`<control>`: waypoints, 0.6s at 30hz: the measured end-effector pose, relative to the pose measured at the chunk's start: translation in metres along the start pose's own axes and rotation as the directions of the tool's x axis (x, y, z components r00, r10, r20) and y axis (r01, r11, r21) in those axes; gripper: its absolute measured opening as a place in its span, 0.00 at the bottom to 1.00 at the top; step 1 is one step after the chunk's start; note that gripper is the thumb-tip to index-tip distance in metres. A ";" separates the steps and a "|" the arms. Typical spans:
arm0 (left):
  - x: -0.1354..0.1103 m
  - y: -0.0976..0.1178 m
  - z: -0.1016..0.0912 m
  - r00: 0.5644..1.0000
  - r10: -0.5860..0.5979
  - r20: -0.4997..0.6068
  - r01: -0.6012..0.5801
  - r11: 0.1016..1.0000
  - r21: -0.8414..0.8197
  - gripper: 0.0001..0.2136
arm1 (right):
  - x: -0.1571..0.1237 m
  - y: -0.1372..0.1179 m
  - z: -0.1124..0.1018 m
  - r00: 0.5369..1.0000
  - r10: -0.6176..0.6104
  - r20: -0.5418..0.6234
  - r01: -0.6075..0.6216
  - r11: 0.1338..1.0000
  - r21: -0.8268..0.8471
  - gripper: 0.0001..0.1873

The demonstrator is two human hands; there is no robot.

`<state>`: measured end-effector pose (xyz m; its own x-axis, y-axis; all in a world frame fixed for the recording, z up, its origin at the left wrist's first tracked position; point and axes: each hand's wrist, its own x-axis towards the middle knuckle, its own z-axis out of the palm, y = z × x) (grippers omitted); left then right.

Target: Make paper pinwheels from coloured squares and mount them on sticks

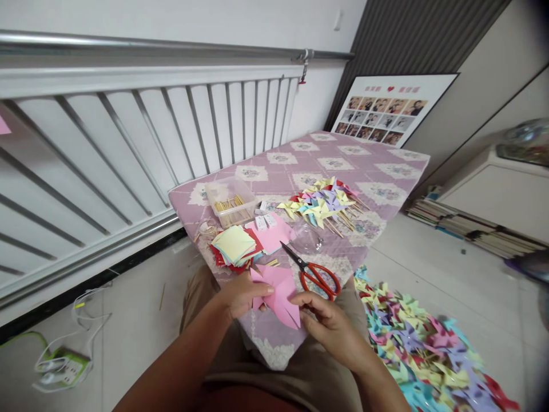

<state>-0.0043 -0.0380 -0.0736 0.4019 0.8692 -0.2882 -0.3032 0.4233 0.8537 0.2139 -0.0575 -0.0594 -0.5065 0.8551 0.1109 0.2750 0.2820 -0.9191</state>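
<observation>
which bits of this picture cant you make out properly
All in the head view:
- Left hand: some fingers are hidden beneath the pink paper.
- Floor pinwheels: the pile is cut off by the bottom edge.
- Pink piece: mostly cut off by the left edge.
- Photo board: its lettering is too small and blurred to read.

Two bare forearms [180, 350] angle inward from below, the left hand [239, 294] pinching with its thumb [263, 290] laid flat on top, the right hand [332, 326] facing it, index finger [306, 298] bent above its own thumb.
</observation>
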 end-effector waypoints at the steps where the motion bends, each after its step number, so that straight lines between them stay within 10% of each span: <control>1: -0.001 0.002 0.001 1.000 -0.007 -0.002 0.007 1.000 0.014 0.11 | 0.000 -0.001 -0.001 1.000 0.000 0.006 0.000 1.000 -0.009 0.11; 18: -0.002 0.006 0.002 0.999 -0.044 0.011 0.042 0.988 0.149 0.04 | 0.008 -0.015 -0.012 0.975 0.009 0.221 -0.010 1.000 0.006 0.06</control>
<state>-0.0052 -0.0374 -0.0676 0.4246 0.8467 -0.3206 -0.1537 0.4164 0.8961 0.2153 -0.0498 -0.0401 -0.6720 0.7404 0.0167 0.2752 0.2707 -0.9225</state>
